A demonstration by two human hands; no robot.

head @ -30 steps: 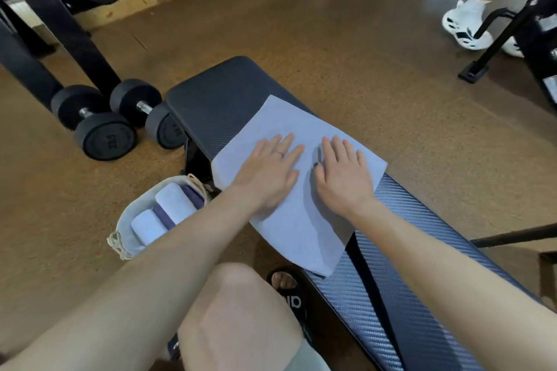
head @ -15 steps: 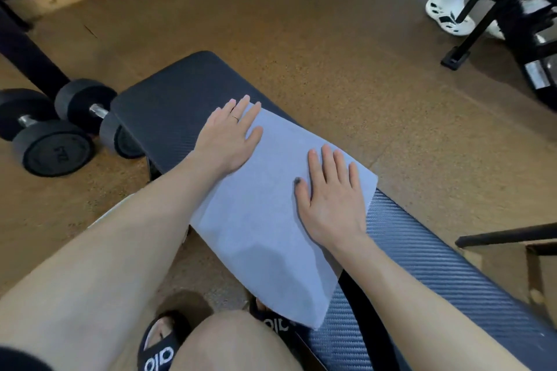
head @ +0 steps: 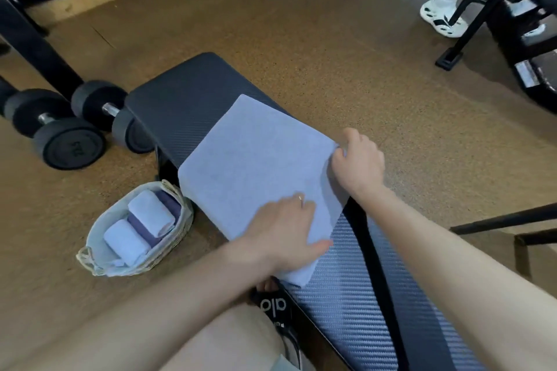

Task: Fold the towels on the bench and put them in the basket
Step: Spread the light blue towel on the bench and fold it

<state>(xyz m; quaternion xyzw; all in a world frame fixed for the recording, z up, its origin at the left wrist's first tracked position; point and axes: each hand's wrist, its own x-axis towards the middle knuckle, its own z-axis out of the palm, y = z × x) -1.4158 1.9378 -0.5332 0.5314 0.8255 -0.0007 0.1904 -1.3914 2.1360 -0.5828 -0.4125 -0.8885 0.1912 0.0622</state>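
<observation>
A pale blue towel [head: 256,159] lies flat across the black padded bench [head: 180,105], its near end hanging over the bench's left side. My left hand [head: 286,232] grips the towel's near corner, thumb on top and fingers curled round the edge. My right hand [head: 358,159] pinches the towel's right corner at the bench's far side. A woven basket [head: 99,238] stands on the floor left of the bench and holds rolled towels, two pale blue [head: 152,214] and a darker purple one between them.
Black dumbbells [head: 69,141] lie on the floor left of the bench, beside a rack post [head: 39,48]. Another person's white shoe [head: 441,13] and a black machine frame [head: 524,39] are at the top right. My knee and black sandal [head: 274,304] sit below the bench.
Both hands have left the towel's top face, where they pressed flat. The left hand moved back to the near corner and the right to the right corner, each now gripping the cloth.
</observation>
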